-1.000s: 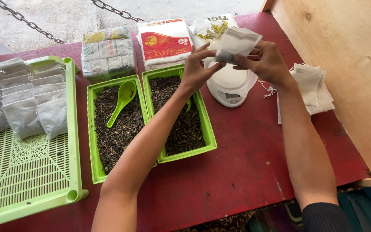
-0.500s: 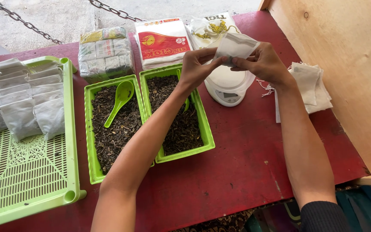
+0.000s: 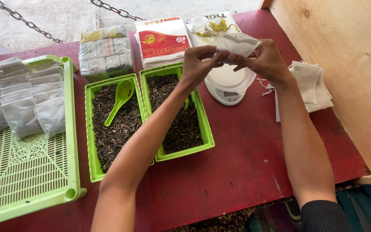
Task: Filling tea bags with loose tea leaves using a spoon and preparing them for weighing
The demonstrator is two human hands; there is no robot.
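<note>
Both hands held 1 small white filter bag (image 3: pixel 237 43) above the white scale (image 3: pixel 228 83). The left hand (image 3: pixel 198 64) pinched the bag's left edge between thumb and fingers; the right hand (image 3: pixel 265 60) gripped its right edge the same way. Directly below the left hand stood a green tray of dark loose tea (image 3: pixel 174 114), with a second green tray (image 3: pixel 112 124) to its left holding a green spoon (image 3: pixel 119 101). A stack of empty white bags (image 3: pixel 312 86) lay just right of the right hand, on the red table (image 3: pixel 237 163).
</note>
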